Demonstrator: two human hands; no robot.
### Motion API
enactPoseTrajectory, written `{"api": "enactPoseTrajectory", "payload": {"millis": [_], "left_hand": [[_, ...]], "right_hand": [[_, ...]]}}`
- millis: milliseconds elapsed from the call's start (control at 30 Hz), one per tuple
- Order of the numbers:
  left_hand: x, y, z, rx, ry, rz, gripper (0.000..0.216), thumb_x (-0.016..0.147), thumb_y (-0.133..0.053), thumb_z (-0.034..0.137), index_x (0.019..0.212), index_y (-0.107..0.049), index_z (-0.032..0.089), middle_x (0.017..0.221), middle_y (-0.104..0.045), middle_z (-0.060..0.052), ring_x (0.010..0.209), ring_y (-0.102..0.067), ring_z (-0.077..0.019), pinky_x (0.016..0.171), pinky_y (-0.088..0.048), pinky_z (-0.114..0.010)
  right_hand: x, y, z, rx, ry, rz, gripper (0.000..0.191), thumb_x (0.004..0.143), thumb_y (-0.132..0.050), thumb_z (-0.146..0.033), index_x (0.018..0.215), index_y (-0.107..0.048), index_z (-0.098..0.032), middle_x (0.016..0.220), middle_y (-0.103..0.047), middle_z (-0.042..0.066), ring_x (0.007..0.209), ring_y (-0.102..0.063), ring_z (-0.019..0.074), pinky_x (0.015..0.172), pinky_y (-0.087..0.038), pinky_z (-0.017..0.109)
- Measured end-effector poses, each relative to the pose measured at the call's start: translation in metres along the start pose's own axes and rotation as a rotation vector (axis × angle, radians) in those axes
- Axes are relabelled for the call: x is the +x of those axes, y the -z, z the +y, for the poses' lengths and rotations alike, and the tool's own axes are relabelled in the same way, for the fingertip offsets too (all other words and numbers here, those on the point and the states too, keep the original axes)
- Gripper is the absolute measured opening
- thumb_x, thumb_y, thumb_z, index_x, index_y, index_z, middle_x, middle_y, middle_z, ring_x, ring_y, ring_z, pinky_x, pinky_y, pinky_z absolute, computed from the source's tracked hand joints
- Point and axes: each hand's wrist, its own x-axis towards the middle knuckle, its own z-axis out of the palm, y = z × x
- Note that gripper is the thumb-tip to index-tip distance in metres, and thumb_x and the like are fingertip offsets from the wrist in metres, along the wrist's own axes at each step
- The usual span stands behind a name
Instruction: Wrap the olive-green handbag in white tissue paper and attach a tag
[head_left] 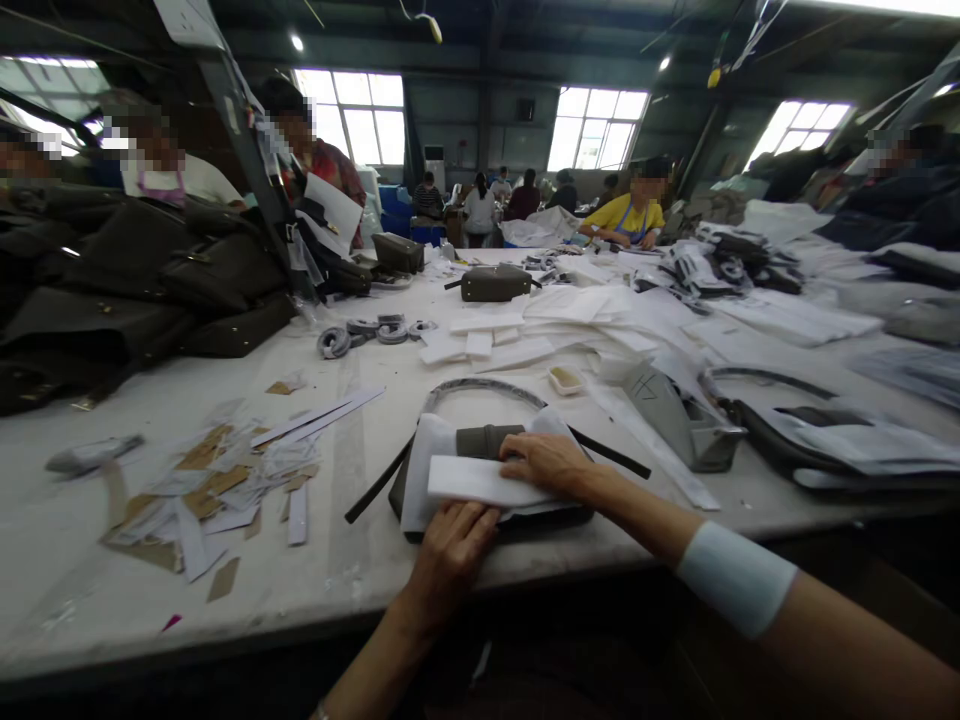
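A dark olive handbag [480, 442] lies flat near the table's front edge, partly wrapped in white foam sheet [420, 470]. Its curved handle [480, 388] arches away from me and a dark strap [375, 490] trails to the left. My left hand [450, 550] grips the bag's near edge with the fingers curled over the wrapping. My right hand [547, 462] presses flat on a folded white strip [480, 482] on top of the bag. A pale band sits on my right forearm.
Scraps of cardboard and white paper [217, 490] litter the table to the left. A grey bag part [675, 415] and another wrapped handbag [825, 445] lie right. Dark bags [135, 290] pile up at far left. Tape rolls [367, 333], white sheets and other workers fill the back.
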Motion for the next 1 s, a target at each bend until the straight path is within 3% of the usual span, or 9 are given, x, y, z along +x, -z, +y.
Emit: {"api": "enactPoseTrajectory", "payload": {"millis": [167,267,333,467,567,633,767,900,1000], "left_hand": [[0.023,0.021,0.010,-0.011,-0.053,0.031,0.016,0.090,-0.055,0.008,0.101,-0.063,0.017,0.081,-0.067,-0.003,0.076,-0.062,-0.0157,0.074,-0.050,-0.030],[0.048,0.023,0.009,0.097,-0.070,-0.036,0.030,0.093,-0.054,0.021,0.122,-0.056,0.016,0.106,-0.069,-0.010,0.103,-0.063,-0.0233,0.091,-0.049,-0.039],[0.055,0.014,0.002,0.202,-0.045,-0.136,0.043,0.097,-0.045,0.029,0.137,-0.045,0.012,0.126,-0.062,-0.016,0.122,-0.055,-0.0288,0.100,-0.045,-0.046],[0.043,-0.012,-0.015,0.293,0.034,-0.292,0.045,0.100,-0.035,0.031,0.139,-0.042,0.009,0.129,-0.062,-0.018,0.119,-0.059,-0.0273,0.099,-0.048,-0.046],[0.032,-0.019,-0.021,0.278,0.070,-0.327,0.045,0.099,-0.037,0.030,0.139,-0.041,0.009,0.131,-0.061,-0.019,0.118,-0.060,-0.0255,0.098,-0.050,-0.045],[0.029,-0.019,-0.022,0.275,0.060,-0.330,0.044,0.100,-0.037,0.029,0.138,-0.043,0.008,0.132,-0.060,-0.019,0.119,-0.059,-0.0253,0.098,-0.049,-0.045],[0.030,-0.014,-0.021,0.283,0.026,-0.356,0.046,0.099,-0.039,0.030,0.141,-0.042,0.010,0.141,-0.053,-0.018,0.129,-0.052,-0.0261,0.105,-0.044,-0.049],[0.031,-0.007,-0.016,0.282,-0.102,-0.395,0.064,0.094,-0.050,0.044,0.145,-0.035,0.009,0.146,-0.047,-0.019,0.138,-0.041,-0.0288,0.111,-0.037,-0.052],[0.030,-0.007,-0.012,0.324,-0.164,-0.371,0.063,0.094,-0.050,0.041,0.144,-0.036,0.005,0.144,-0.049,-0.020,0.135,-0.046,-0.0284,0.109,-0.041,-0.046]], "right_hand": [[-0.004,-0.005,0.002,-0.033,0.091,0.002,0.023,0.091,-0.058,-0.046,0.102,-0.067,-0.029,0.102,-0.070,0.002,0.091,-0.065,0.0206,0.068,-0.039,0.027],[-0.005,-0.007,0.005,-0.017,0.093,0.034,0.025,0.093,-0.055,-0.046,0.104,-0.067,-0.026,0.101,-0.069,0.003,0.090,-0.065,0.0210,0.068,-0.039,0.027],[-0.005,-0.008,0.006,-0.012,0.099,0.067,0.028,0.094,-0.053,-0.047,0.105,-0.066,-0.024,0.100,-0.069,0.004,0.090,-0.065,0.0210,0.071,-0.040,0.028],[-0.009,-0.003,0.002,-0.030,0.130,0.178,0.027,0.092,-0.060,-0.044,0.103,-0.067,-0.021,0.102,-0.070,0.006,0.093,-0.065,0.0215,0.081,-0.043,0.031],[-0.022,-0.003,-0.003,-0.085,0.224,0.239,0.029,0.095,-0.056,-0.039,0.112,-0.066,-0.018,0.111,-0.069,0.010,0.103,-0.064,0.0241,0.094,-0.042,0.038],[-0.034,-0.012,-0.002,-0.114,0.310,0.258,0.045,0.094,-0.054,-0.047,0.126,-0.059,-0.015,0.125,-0.064,0.014,0.115,-0.059,0.0275,0.103,-0.038,0.043],[-0.053,-0.044,0.006,-0.170,0.351,0.268,0.090,0.080,-0.070,-0.056,0.147,-0.034,-0.009,0.150,-0.041,0.020,0.137,-0.039,0.0327,0.115,-0.027,0.049],[-0.054,-0.059,0.012,-0.191,0.341,0.287,0.085,0.082,-0.072,-0.046,0.147,-0.033,-0.008,0.149,-0.042,0.021,0.137,-0.040,0.0312,0.116,-0.028,0.049],[-0.050,-0.055,0.013,-0.191,0.354,0.299,0.079,0.083,-0.071,-0.046,0.144,-0.038,-0.007,0.146,-0.045,0.021,0.136,-0.042,0.0310,0.115,-0.031,0.048]]}}
